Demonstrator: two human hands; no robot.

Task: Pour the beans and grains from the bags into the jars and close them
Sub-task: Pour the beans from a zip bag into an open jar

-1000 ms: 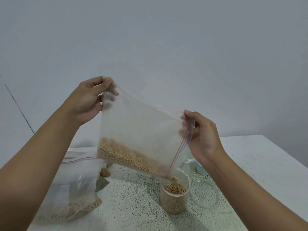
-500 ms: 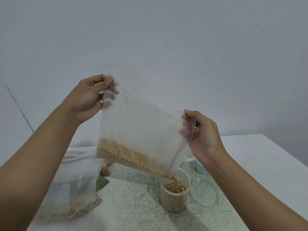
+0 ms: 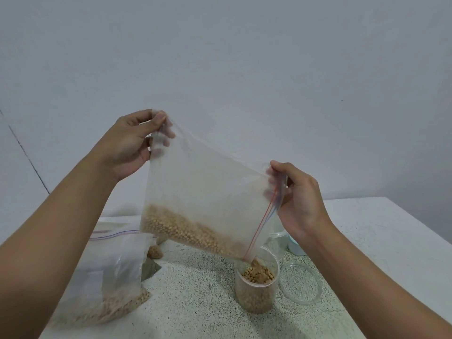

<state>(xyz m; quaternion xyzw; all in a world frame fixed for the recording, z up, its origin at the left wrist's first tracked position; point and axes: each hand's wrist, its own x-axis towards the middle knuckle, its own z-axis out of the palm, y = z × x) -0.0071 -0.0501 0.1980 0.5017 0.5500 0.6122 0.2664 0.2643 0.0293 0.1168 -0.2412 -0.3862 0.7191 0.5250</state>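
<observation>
Pouring beans (image 3: 190, 231) out of a clear zip bag (image 3: 208, 187), held aloft over the table (image 3: 367, 241). Gripping the raised bottom corner with the left hand (image 3: 127, 148), fingers (image 3: 159, 118) pinching the plastic against the thumb, to keep that end high and send the load sliding down the lower edge. Holding the zip end with the right hand (image 3: 300, 204), fingers (image 3: 277, 166) pinching the top of the mouth, seemingly to keep it parted and to steer the low corner. Aiming that corner straight into an open jar (image 3: 256, 292) standing on the table directly below, almost touching its rim; already heaped close to the top inside, with plenty left in the bag. Probably calling for a gentler tilt soon, to avoid spilling over the rim.

Lying just right of the jar, apart from it: a clear round lid (image 3: 300, 283), ready for closing. Standing behind, partly hidden by the bag and the right hand: a second clear jar (image 3: 276, 238) and something pale blue (image 3: 296, 248), too hidden to name. Slumped at the left, under the left forearm: another zip bag (image 3: 115, 272) with pale grains at its bottom, untouched. Beyond it, a glimpse of more brown beans (image 3: 154, 252), container unclear. Nothing between bag mouth and jar; only the near-full level in the way.
</observation>
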